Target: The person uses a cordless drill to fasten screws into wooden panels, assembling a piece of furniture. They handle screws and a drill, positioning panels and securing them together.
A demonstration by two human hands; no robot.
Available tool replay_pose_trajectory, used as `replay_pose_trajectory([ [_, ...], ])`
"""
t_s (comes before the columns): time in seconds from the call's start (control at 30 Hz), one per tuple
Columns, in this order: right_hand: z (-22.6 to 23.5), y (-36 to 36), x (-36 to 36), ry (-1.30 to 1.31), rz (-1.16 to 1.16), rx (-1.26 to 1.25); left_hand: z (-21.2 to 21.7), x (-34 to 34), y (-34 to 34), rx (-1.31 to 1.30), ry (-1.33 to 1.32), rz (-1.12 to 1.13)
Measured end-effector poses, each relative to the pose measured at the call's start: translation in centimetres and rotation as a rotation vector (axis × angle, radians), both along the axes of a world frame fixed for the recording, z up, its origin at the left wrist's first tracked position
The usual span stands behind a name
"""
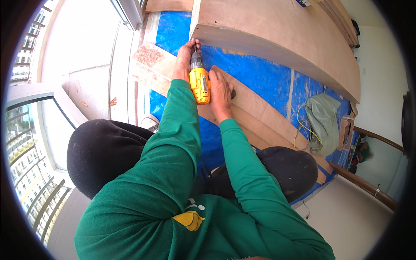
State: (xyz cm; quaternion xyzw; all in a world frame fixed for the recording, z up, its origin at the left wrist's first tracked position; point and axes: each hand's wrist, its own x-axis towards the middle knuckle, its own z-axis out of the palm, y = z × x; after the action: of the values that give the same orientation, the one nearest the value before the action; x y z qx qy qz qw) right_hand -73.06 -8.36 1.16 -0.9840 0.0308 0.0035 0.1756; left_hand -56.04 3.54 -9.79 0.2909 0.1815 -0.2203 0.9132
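Observation:
A yellow and black cordless drill (pixel 200 84) points away from me, its bit toward the near edge of a large plywood box (pixel 260 37). Its grip is in my right hand (pixel 221 93), with the fingers wrapped round it on the drill's right side. My left hand (pixel 184 58) is beside the chuck, fingertips pinched together around the front of the bit, close to the left end of the plywood edge. What the fingertips hold there is too small to make out.
Plywood strips (pixel 255 110) lie over blue sheeting (pixel 264 73) on the floor. To the right are a grey-green bag (pixel 323 123) and a yellow cord (pixel 300 132). A glazed door (pixel 41 117) stands open at left, beside a white sill. My bent knees flank my arms.

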Motion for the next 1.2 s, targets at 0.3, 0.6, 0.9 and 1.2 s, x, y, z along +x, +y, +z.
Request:
replay_pose_trajectory([
  [0.3,-0.2,0.5,0.5,0.03,-0.013,-0.015,0.2,0.8,2.1,0.176,-0.031,-0.243],
  [0.6,-0.4,0.1,0.9,0.048,0.036,-0.033,-1.9,10.6,4.6,1.049,-0.112,-0.389],
  [0.9,-0.5,-0.1,1.3,-0.011,0.061,-0.047,1.8,15.5,8.4,1.193,-0.511,0.346],
  [1.2,-0.3,-1.1,1.5,0.01,0.089,-0.014,-0.5,20.3,-3.3,1.3,-0.134,0.911],
])
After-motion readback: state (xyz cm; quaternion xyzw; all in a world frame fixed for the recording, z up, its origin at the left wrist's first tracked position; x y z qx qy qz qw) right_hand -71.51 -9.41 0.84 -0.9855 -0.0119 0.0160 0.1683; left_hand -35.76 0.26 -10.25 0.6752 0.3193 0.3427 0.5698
